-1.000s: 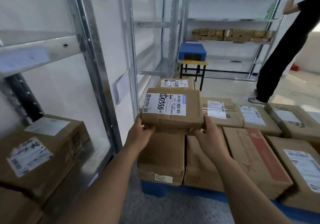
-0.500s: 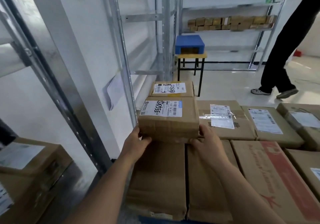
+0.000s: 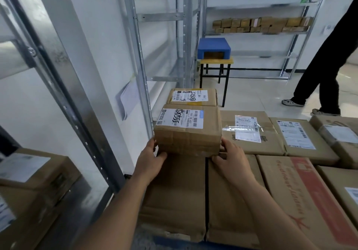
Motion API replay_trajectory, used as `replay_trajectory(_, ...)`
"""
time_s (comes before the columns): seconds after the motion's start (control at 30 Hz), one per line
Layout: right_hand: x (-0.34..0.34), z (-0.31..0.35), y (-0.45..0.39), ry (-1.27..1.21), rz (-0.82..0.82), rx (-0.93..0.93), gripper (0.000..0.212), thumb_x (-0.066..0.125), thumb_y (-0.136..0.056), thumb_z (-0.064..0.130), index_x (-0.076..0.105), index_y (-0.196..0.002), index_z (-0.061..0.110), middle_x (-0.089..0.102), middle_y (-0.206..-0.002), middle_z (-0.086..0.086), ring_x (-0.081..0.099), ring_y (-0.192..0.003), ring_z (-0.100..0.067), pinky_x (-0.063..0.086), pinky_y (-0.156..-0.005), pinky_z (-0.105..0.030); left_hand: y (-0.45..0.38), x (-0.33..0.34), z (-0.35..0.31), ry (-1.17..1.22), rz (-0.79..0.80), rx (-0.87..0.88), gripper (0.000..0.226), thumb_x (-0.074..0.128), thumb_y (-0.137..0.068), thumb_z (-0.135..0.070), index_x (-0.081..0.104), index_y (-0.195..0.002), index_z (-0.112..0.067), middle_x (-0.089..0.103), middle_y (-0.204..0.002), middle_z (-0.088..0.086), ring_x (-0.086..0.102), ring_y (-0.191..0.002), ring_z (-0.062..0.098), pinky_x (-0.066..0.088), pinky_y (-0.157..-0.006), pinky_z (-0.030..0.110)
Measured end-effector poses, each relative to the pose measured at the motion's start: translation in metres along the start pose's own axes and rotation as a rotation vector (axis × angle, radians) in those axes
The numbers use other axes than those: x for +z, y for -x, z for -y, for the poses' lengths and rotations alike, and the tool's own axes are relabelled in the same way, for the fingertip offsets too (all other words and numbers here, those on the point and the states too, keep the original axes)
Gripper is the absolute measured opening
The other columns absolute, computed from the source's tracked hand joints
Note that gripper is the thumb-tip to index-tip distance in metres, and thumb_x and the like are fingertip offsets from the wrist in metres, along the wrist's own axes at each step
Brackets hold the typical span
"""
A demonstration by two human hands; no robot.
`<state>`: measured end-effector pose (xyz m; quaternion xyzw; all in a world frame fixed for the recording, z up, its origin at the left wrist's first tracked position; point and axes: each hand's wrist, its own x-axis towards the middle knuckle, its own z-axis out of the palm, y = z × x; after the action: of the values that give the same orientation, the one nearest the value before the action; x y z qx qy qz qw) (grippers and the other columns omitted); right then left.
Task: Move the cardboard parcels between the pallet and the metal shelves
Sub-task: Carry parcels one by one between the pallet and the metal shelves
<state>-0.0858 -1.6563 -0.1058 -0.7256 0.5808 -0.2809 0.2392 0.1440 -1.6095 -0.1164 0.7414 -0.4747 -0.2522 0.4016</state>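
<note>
A: What are the hands doing?

B: The left hand (image 3: 150, 157) grips the near left corner of the parcel (image 3: 188, 131), thumb on its front face. The right hand (image 3: 233, 159) grips the near right corner, fingers curled round the side.

A: Where is the parcel?

B: At the left end of the stack of boxes (image 3: 174, 195), low over two large ones lying side by side. Whether it rests on them or is just clear of them cannot be told. Its label (image 3: 181, 118), with black scrawl, faces up.

A: And around it?

B: A second parcel (image 3: 192, 97) lies just behind it. More boxes spread to the right. The shelf post (image 3: 138, 56) stands just left of the parcel, and another box (image 3: 33, 187) sits on the low shelf at far left. Behind, a blue bin (image 3: 214, 47) sits on a stool (image 3: 216, 62), and a person's legs (image 3: 325, 65) stand at far right.
</note>
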Motion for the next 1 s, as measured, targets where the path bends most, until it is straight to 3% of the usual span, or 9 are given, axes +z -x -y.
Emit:
replay_trajectory(0.2, -0.007, 0.014, 0.026, 0.006, -0.098, 0.037, 0.066, 0.065, -0.087, 0.024, 0.034, -0.144, 0.015, 0.044, -0.142, -0.003, 0.034, -0.133, -0.02, 0.03, -0.108, -0.035, 0.04, -0.01, 0.002, -0.089, -0.23, 0.077, 0.051, 0.055, -0.091, -0.039, 0.04, -0.138, -0.029, 0.045, -0.142, -0.001, 0.045, -0.126, 0.022, 0.042, -0.094, 0.037)
replay_trajectory(0.37, -0.002, 0.038, 0.082, -0.002, -0.286, -0.009, 0.056, 0.064, -0.086, 0.022, 0.042, -0.137, 0.021, 0.048, -0.133, 0.002, 0.041, -0.122, -0.012, 0.033, -0.098, -0.026, 0.092, -0.022, 0.003, -0.124, -0.305, 0.129, 0.051, 0.053, -0.091, -0.042, 0.04, -0.138, -0.027, 0.044, -0.143, 0.001, 0.042, -0.128, 0.022, 0.041, -0.096, 0.039)
replay_trajectory(0.47, 0.011, 0.054, 0.116, 0.053, -0.261, -0.128, 0.053, 0.062, -0.087, 0.026, 0.043, -0.137, 0.022, 0.047, -0.134, 0.004, 0.041, -0.124, -0.011, 0.035, -0.102, -0.026, 0.126, -0.026, 0.009, -0.132, -0.323, 0.156, 0.054, 0.052, -0.091, -0.042, 0.04, -0.14, -0.023, 0.043, -0.144, 0.002, 0.041, -0.129, 0.023, 0.038, -0.099, 0.038)
replay_trajectory(0.57, 0.02, 0.063, 0.145, 0.093, -0.243, -0.209, 0.052, 0.063, -0.087, 0.024, 0.046, -0.136, 0.018, 0.047, -0.136, 0.0, 0.042, -0.125, -0.014, 0.034, -0.102, -0.027, 0.156, -0.031, 0.019, -0.134, -0.294, 0.117, 0.061, 0.046, -0.09, -0.054, 0.036, -0.142, -0.023, 0.04, -0.146, 0.003, 0.037, -0.132, 0.024, 0.038, -0.104, 0.046)
replay_trajectory(0.83, 0.023, 0.079, 0.204, 0.099, -0.242, -0.406, 0.041, 0.075, -0.077, 0.012, 0.064, -0.115, 0.005, 0.062, -0.116, -0.014, 0.059, -0.104, -0.033, 0.049, -0.083, -0.04, 0.235, -0.054, 0.053, -0.093, -0.354, -0.015, 0.063, 0.048, -0.088, -0.056, 0.036, -0.142, -0.028, 0.04, -0.147, 0.002, 0.034, -0.134, 0.021, 0.034, -0.107, 0.045)
replay_trajectory(1.0, 0.024, 0.103, 0.235, 0.008, -0.21, -0.55, 0.035, 0.076, -0.072, 0.005, 0.066, -0.106, 0.002, 0.064, -0.111, -0.015, 0.061, -0.097, -0.034, 0.052, -0.076, -0.041, 0.284, -0.078, 0.054, -0.136, -0.475, -0.046, 0.06, 0.049, -0.088, -0.055, 0.035, -0.141, -0.031, 0.042, -0.144, -0.001, 0.039, -0.129, 0.019, 0.037, -0.103, 0.044)
